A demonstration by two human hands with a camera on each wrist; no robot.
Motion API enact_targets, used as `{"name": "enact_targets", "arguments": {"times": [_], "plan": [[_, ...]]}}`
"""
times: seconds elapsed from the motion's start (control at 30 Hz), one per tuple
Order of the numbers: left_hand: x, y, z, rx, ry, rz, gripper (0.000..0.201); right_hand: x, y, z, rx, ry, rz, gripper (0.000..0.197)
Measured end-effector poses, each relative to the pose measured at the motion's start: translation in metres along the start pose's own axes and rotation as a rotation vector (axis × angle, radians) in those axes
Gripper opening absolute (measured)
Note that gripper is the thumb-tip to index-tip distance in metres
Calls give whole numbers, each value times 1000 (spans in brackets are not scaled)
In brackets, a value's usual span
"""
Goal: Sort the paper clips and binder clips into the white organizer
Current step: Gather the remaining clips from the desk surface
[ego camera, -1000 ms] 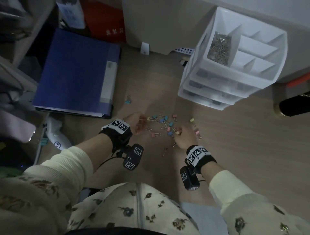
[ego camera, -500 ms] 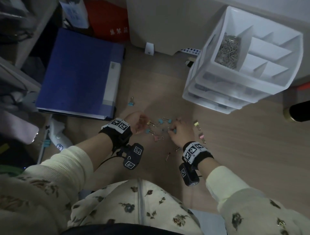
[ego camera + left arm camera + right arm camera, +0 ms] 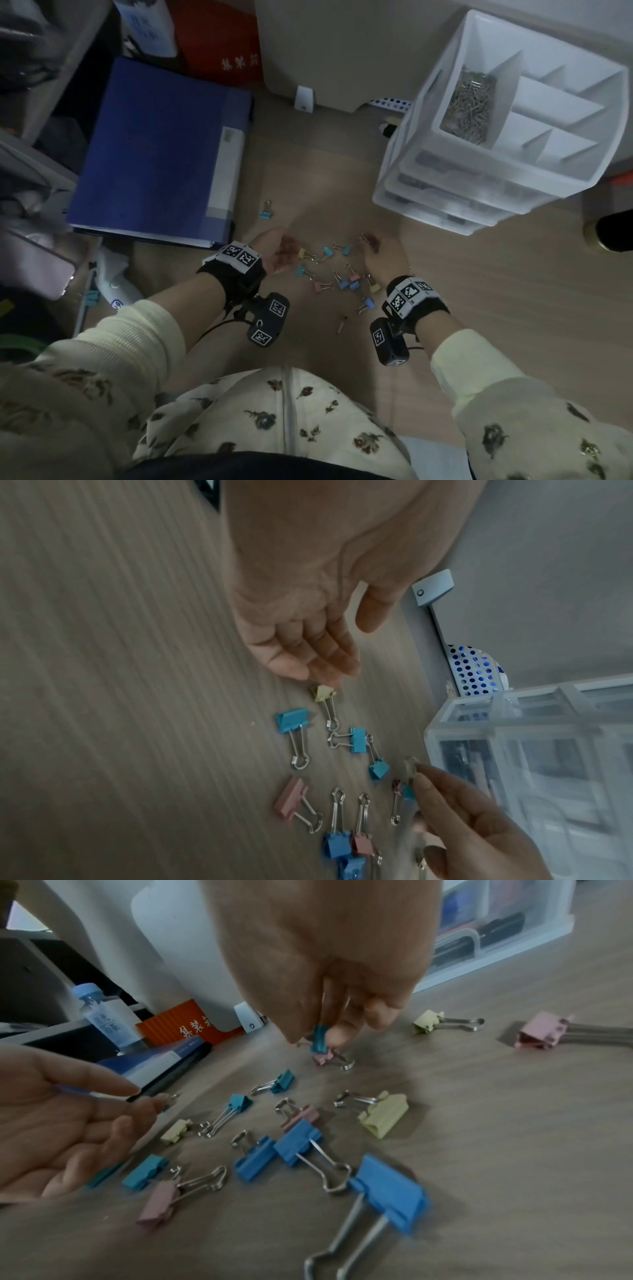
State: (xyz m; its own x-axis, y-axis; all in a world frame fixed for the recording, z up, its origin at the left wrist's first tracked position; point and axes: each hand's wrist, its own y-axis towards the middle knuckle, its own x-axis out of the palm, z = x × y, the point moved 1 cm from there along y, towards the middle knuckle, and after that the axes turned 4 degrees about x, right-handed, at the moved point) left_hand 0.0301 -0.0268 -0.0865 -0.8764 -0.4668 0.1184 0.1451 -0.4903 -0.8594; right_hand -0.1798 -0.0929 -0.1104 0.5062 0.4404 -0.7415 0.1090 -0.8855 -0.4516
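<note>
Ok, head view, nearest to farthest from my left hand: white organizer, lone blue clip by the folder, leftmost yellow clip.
1. leftmost yellow clip, at the left hand's fingertips
2. lone blue clip, just ahead
3. white organizer, far right

Matt painted binder clips (image 3: 297, 1142) with shiny wire handles lie on a wood-grain tabletop (image 3: 496, 1123) beside a smooth, translucent white plastic organizer (image 3: 513, 113) and glossy blue folder (image 3: 157, 147).
</note>
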Motion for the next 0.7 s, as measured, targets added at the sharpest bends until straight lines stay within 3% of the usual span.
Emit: {"name": "enact_targets", "arguments": {"times": [0.33,0.57,0.7], "plan": [[-3,8,6,19,-57,22,20,-7,-8,5,-108,-116,-11,31],[-20,5,10,171,-162,148,23,30,-23,-53,-378,-290,-93,36],[-41,7,16,187,-173,231,26,46,-28,-71,-377,-474,-96,31]]}}
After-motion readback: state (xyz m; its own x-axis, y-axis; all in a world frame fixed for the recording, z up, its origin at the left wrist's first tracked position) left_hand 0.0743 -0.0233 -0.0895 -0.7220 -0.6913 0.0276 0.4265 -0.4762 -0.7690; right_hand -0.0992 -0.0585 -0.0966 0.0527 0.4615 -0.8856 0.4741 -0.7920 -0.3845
